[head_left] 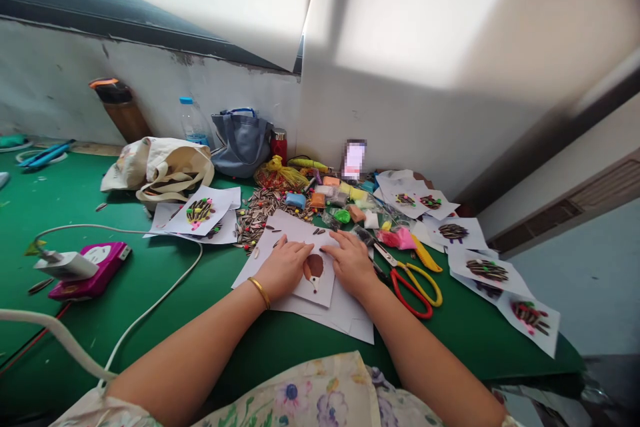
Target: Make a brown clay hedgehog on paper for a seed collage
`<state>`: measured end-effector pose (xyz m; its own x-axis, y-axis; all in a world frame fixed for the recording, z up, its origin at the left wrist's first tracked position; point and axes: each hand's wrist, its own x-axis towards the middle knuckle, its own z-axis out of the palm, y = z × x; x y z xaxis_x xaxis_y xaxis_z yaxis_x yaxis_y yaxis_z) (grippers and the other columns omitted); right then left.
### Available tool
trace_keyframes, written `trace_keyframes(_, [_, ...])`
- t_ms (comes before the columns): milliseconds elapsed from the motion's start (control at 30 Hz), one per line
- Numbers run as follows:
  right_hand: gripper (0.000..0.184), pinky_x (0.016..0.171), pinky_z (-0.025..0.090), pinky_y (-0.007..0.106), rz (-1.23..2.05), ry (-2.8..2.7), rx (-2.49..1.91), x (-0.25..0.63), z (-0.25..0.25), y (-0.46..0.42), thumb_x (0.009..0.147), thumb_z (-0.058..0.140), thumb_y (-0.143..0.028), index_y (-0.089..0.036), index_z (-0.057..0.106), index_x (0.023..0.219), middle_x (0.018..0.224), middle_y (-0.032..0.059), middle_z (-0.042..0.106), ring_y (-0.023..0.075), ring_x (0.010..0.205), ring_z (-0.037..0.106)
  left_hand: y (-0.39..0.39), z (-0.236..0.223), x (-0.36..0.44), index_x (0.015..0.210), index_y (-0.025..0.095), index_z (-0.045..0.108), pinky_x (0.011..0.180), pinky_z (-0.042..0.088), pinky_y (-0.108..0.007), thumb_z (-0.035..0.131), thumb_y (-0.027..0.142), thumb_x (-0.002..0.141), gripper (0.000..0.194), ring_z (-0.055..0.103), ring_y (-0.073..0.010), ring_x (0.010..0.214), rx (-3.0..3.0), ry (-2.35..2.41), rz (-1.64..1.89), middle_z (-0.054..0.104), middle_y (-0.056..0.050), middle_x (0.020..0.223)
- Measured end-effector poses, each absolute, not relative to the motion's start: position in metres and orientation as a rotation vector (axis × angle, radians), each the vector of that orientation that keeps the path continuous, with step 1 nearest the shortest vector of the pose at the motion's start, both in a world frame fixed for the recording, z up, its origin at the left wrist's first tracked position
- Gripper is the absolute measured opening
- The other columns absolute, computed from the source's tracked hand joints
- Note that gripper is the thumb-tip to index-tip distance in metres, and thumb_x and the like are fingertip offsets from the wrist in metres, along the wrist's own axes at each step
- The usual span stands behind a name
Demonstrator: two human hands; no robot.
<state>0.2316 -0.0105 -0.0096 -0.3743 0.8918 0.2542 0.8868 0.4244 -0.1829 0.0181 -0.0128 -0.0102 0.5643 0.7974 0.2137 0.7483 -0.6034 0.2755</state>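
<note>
Left hand (283,270): open and flat, palm down, fingers loosely spread, fingertips on a white paper card (320,290). Not gripping anything. Gold bangle (259,292) on the wrist.

Right hand (353,263): pretty much the same, open and palm down, fingers resting on the card's right side. Nothing held here either.

Card: between both hands, sitting a bit crooked on looser white sheets (340,323). There's a brown clay blob (314,267) on it, just below the right hand's fingers, and a few dark seeds (317,231) lie near its top edge.

By the right hand: scissors with red and yellow handles (413,290) and a yellow craft knife (425,253), both on the green table (150,300).

Straight ahead: a big pile of sunflower seeds (260,213), plus a jumble of colored clay packets (335,197).

Off to the right: several paper sheets with seed pictures (487,270).

Off to the left: another seed picture (200,213), a cloth tote bag (160,167), and a pink power bank (90,270) with a white charger (65,265).
</note>
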Motion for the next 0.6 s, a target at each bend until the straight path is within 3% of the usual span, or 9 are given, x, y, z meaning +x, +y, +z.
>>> trace_keyframes(100, [0.035,0.107,0.026,0.045,-0.031,-2.387,-1.474,0.2296,-0.0072,-0.0127,0.086,0.053,-0.015,-0.033,0.071,0.11,0.144,0.0002,0.051,0.0245,0.135,0.036,-0.0129,-0.01,0.0182,0.13,0.018,0.05,0.113,0.021,-0.057,0.045,0.013,0.091,0.04,0.056,-0.0249,0.117,2.648,1.32,0.476,0.064,-0.012,0.122])
trace_keyframes(400, [0.054,0.106,0.028,0.043,0.003,-2.359,-1.633,0.2302,-0.0106,-0.0078,0.082,0.047,-0.011,-0.027,0.056,0.133,0.149,0.002,0.045,0.0232,0.137,0.034,-0.0126,-0.0115,0.0187,0.13,0.019,0.051,0.113,0.022,-0.055,0.047,0.012,0.09,0.041,0.057,-0.0245,0.116,2.674,1.323,0.481,0.064,-0.012,0.121])
trace_keyframes(600, [0.045,0.105,0.028,0.045,0.005,-2.381,-1.58,0.2301,-0.0085,-0.0099,0.084,0.05,-0.014,-0.031,0.064,0.123,0.147,0.0011,0.048,0.0246,0.136,0.035,-0.0123,-0.0129,0.018,0.13,0.019,0.051,0.113,0.021,-0.056,0.046,0.013,0.091,0.041,0.056,-0.0251,0.117,2.68,1.333,0.474,0.063,-0.012,0.123])
